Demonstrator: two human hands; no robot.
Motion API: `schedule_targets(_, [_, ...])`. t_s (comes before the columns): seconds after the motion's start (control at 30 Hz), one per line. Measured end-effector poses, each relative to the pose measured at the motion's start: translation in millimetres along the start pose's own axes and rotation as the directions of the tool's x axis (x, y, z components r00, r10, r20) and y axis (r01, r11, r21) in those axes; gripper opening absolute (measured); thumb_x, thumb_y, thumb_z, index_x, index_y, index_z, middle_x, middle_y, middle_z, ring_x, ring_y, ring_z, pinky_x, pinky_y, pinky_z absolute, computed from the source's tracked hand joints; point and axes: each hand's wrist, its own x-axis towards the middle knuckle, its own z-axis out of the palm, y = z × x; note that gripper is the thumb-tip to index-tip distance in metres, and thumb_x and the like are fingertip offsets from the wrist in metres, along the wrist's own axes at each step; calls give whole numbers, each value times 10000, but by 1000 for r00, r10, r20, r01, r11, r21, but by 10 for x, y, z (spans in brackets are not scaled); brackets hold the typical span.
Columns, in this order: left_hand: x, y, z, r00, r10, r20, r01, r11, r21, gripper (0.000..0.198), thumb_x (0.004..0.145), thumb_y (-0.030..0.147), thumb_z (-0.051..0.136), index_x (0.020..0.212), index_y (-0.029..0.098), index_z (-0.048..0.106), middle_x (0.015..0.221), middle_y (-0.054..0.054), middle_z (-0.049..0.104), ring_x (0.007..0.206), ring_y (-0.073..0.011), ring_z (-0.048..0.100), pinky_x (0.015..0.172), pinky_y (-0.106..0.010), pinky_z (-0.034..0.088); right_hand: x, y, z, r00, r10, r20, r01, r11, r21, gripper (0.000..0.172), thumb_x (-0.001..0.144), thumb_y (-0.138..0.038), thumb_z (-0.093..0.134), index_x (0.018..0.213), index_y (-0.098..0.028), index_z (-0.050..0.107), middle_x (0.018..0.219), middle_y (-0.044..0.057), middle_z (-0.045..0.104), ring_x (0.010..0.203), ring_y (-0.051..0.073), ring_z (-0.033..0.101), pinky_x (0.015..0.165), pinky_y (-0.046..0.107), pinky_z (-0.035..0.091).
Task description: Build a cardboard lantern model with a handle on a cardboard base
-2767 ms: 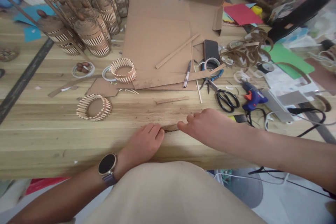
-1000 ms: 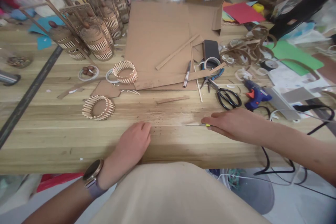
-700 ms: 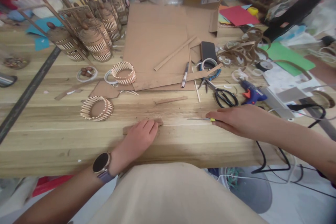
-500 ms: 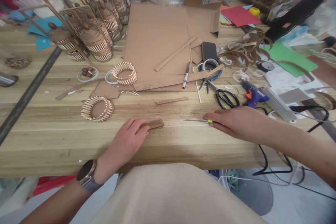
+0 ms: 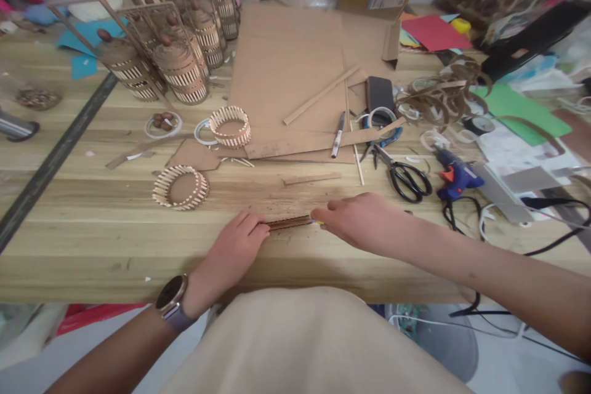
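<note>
My left hand [image 5: 244, 245] presses a short brown cardboard strip [image 5: 290, 223] against the wooden table, its fingers closed over the strip's left end. My right hand [image 5: 353, 218] grips a craft knife [image 5: 318, 220] at the strip's right end. Only a bit of the knife's yellow-green part shows; its blade is hard to make out against the strip. Left of my hands stands a round basket-like ring of pale sticks [image 5: 181, 188] on a cardboard base. A thin cardboard strip [image 5: 313, 179] lies just beyond my hands.
Large cardboard sheets [image 5: 290, 74] cover the table's back middle, with a marker [image 5: 338, 135] on top. Black-handled scissors [image 5: 406, 178] and a blue glue gun [image 5: 457, 175] lie to the right. Several stick-and-cardboard lanterns [image 5: 182, 71] stand back left. Cables [image 5: 475, 301] hang off the front edge.
My right hand has moved left with the craft knife, from apart to the cardboard strip's right end. More of the strip shows beyond my left fingers. The whole view has shifted slightly.
</note>
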Motion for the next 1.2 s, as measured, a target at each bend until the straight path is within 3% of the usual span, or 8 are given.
schedule_targets(0.43, [12, 0, 20, 998, -49, -31, 51, 998, 45, 261, 993, 167, 480, 823, 126, 675, 835, -70, 642, 787, -218, 556, 713, -352, 500, 241, -159, -127, 995, -18, 98, 26, 997, -79, 247, 861, -45, 534, 1042, -196, 605, 803, 57, 696, 690, 201, 705, 503, 263, 285])
schedule_targets(0.63, [-3, -10, 3, 1000, -30, 3, 29, 997, 76, 205, 974, 138, 510, 845, 123, 668, 917, -90, 665, 851, -226, 569, 756, -348, 500, -72, 168, -112, 984, 87, 153, -74, 993, -89, 348, 843, -20, 531, 1086, -242, 647, 800, 45, 714, 706, 216, 702, 487, 274, 207])
schedule_targets(0.73, [39, -4, -38, 994, 11, 108, -19, 997, 71, 219, 972, 150, 514, 817, 119, 666, 854, -87, 663, 832, -233, 579, 774, -369, 506, -299, 373, -19, 977, 165, 134, -151, 983, -108, 365, 842, -24, 529, 1093, -252, 664, 796, 44, 729, 667, 206, 688, 481, 269, 191])
schedule_targets(0.83, [100, 21, -105, 972, -4, 235, 1, 1000, 14, 244, 972, 135, 486, 813, 132, 671, 771, -56, 642, 759, -211, 580, 733, -348, 509, -446, 461, 86, 977, 192, 93, -186, 980, -70, 267, 922, -146, 507, 1107, -261, 660, 785, 31, 736, 614, 194, 669, 470, 262, 175])
schedule_targets(0.93, [155, 36, -186, 942, -18, 335, 50, 995, -89, 250, 929, 41, 456, 964, 137, 684, 879, -50, 677, 828, -185, 614, 759, -304, 513, -478, 424, 135, 979, 177, 96, -178, 984, -3, 238, 975, -260, 472, 1135, -267, 647, 841, 33, 748, 659, 207, 690, 479, 261, 183])
schedule_targets(1.03, [205, -16, -244, 918, 38, 395, 12, 992, -124, 297, 908, 23, 450, 1071, 136, 670, 948, -58, 669, 874, -181, 616, 782, -297, 518, -442, 350, 119, 980, 167, 107, -172, 985, 34, 244, 979, -238, 464, 1152, -260, 635, 864, 36, 750, 724, 219, 706, 497, 265, 203])
schedule_targets(1.13, [252, -165, -219, 938, 42, 344, -36, 999, -24, 275, 918, 41, 459, 1071, 130, 670, 1040, -102, 643, 936, -216, 592, 803, -344, 524, -402, 300, 78, 979, 175, 108, -179, 983, 30, 236, 984, -231, 455, 1143, -240, 630, 861, 43, 745, 731, 218, 704, 495, 271, 186])
schedule_targets(1.2, [280, -280, -150, 964, 88, 251, -103, 994, 48, 255, 923, 42, 465, 1032, 135, 676, 1207, -134, 619, 1117, -265, 545, 914, -411, 503, -385, 278, 53, 978, 179, 108, -183, 983, 29, 231, 991, -236, 446, 1139, -237, 624, 874, 44, 745, 735, 215, 702, 494, 272, 171])
